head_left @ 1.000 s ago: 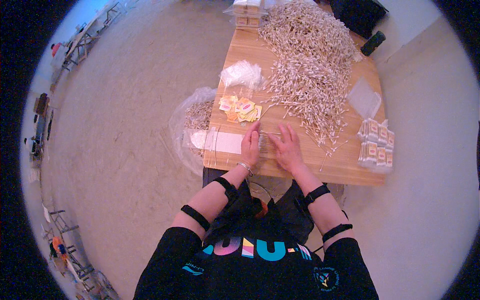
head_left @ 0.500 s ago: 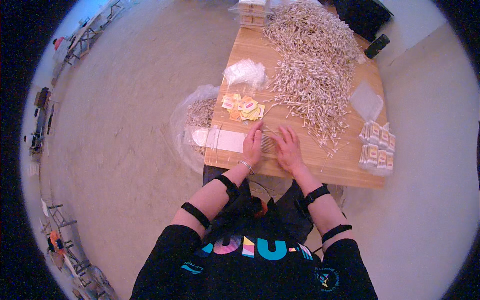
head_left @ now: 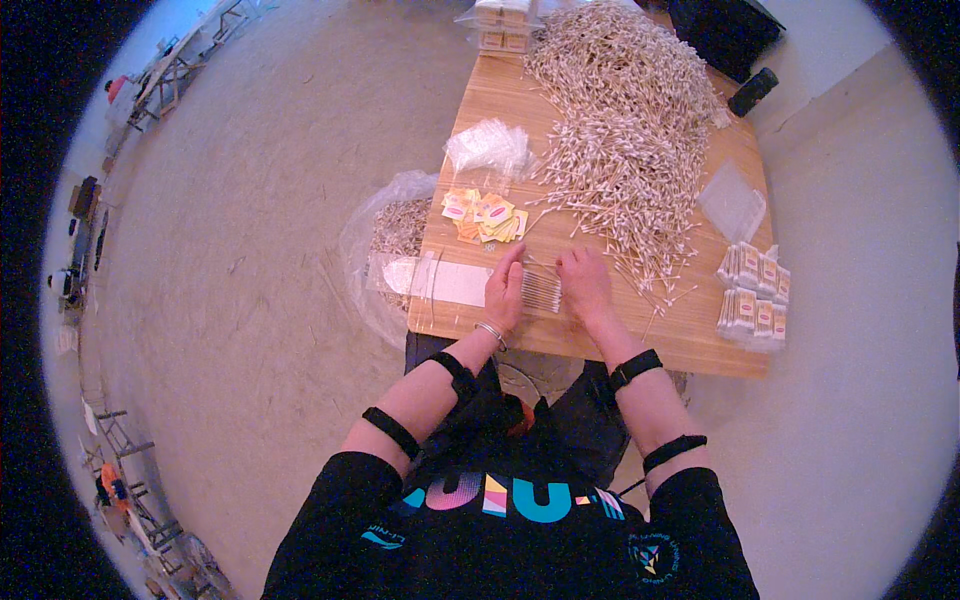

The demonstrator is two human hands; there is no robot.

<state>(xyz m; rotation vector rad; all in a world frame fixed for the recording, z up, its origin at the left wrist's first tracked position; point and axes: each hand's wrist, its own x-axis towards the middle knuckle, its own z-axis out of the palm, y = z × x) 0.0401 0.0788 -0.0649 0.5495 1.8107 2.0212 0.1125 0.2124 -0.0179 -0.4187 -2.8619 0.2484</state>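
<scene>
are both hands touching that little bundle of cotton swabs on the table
Touching. The head view shows the left hand and the right hand pressed against opposite ends of the small bundle of cotton swabs, with no gap on either side.

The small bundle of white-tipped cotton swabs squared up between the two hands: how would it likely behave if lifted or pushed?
The small bundle of white-tipped cotton swabs looks loose and unbound, so it would probably scatter unless pinched between the left hand and right hand. The thin round sticks seem light and may roll on the smooth wooden table.
</scene>
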